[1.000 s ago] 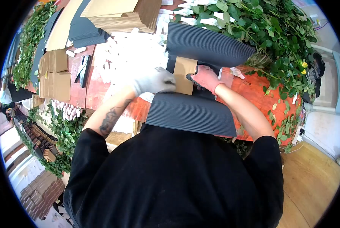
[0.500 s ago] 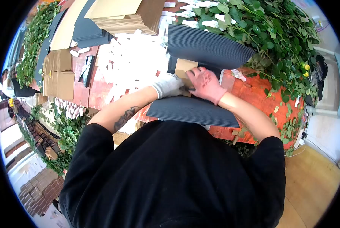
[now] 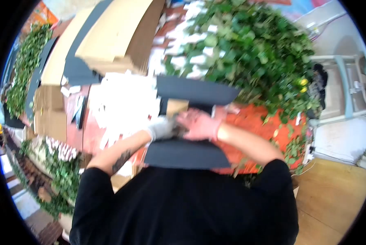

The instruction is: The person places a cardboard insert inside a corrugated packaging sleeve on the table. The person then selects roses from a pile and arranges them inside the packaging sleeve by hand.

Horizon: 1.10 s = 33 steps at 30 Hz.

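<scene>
My left hand (image 3: 161, 128), in a light grey glove, and my right hand (image 3: 201, 125), in a pink glove, meet over the middle of a dark grey ridged cardboard sheet. Its far flap (image 3: 197, 90) stands up beyond my hands, and the near flap (image 3: 187, 155) slopes down against my shirt. Between the flaps, a small brown cardboard piece (image 3: 177, 107) shows just past my fingertips. Blur smears the fingers of both hands, and whatever lies beneath them is hidden.
White paper strips (image 3: 123, 106) lie in a heap on the left. Behind are stacked brown cardboard sheets (image 3: 113, 36) and dark sheets (image 3: 79, 67). Leafy stems with white-wrapped heads (image 3: 248, 53) cover the back right. A black tool (image 3: 80, 111) lies by a folded brown carton (image 3: 50, 112).
The camera view has shifted, so the table and hands sit lower and further left. My right hand's spread fingers have drawn in toward my left hand. The cardboard flaps stay raised.
</scene>
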Motion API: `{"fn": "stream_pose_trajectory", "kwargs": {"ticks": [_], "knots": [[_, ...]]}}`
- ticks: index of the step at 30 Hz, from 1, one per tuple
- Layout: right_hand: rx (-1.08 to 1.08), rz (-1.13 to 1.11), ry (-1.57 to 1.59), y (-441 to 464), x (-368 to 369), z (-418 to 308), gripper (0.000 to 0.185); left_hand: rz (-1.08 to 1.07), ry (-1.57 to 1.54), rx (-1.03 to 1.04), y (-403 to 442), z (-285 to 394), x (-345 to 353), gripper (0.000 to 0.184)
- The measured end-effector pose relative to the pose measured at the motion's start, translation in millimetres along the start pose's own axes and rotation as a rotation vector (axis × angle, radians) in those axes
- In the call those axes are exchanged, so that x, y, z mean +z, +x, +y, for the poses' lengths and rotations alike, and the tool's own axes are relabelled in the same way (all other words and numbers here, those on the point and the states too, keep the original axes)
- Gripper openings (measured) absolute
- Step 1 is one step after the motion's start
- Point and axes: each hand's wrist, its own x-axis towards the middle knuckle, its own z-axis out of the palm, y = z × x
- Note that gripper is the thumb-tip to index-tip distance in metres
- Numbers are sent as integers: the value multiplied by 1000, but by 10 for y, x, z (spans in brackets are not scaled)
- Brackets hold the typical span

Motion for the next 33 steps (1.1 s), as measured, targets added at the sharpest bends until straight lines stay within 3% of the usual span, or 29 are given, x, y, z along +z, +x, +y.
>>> {"fn": "stream_pose_trajectory", "kwargs": {"ticks": [1,2,4,6,8,10,12,14,16,17,20,21,22,24,26,28,30,32,33], "knots": [[22,-20,254,-107,-373,-81,63,-8,-17,-16,-15,14,6,29],[-82,67,312,-238,-918,-166,58,-25,-40,-43,-21,9,-13,30],[-118,67,469,-317,-1646,25,52,-245,-51,-148,-32,62,-249,33],[102,676,661,-341,-1742,510,45,-303,-192,-188,-107,72,-381,37],[353,565,-107,-199,-1917,1130,45,-182,-309,-26,-215,103,-518,37],[495,372,-202,-134,-1451,1906,50,-263,-459,-3,-317,118,-727,36],[656,274,-521,-93,-1062,1946,40,-221,-444,8,-534,379,-1145,33],[573,356,-543,-74,-685,2221,42,-424,-650,-35,-682,491,-1554,38],[635,309,-525,-123,-774,2117,41,-375,-816,152,-825,487,-1848,33],[636,319,-468,-185,-849,2054,40,-286,-889,273,-843,484,-1945,30],[606,418,-523,-374,-1022,2005,38,-7,-1151,323,-880,461,-2100,38],[542,575,-454,-421,-1022,2086,36,21,-1063,352,-820,407,-2169,39],[544,582,-456,-512,-1047,2113,36,51,-974,384,-693,334,-2266,40],[436,979,-289,-674,-1187,2080,35,340,-815,281,-350,357,-2375,39],[594,1171,-31,-850,-1227,2145,32,583,-535,154,68,535,-2488,42],[493,1366,252,-997,-1482,1962,30,463,-580,56,486,405,-2497,35],[554,1406,197,-1214,-1565,2006,30,248,-337,-94,817,315,-2501,41],[500,1529,317,-1426,-1703,1944,34,215,302,87,1177,97,-2389,46],[502,1610,224,-1587,-1795,1995,35,154,269,3,1277,62,-2288,47]]}}
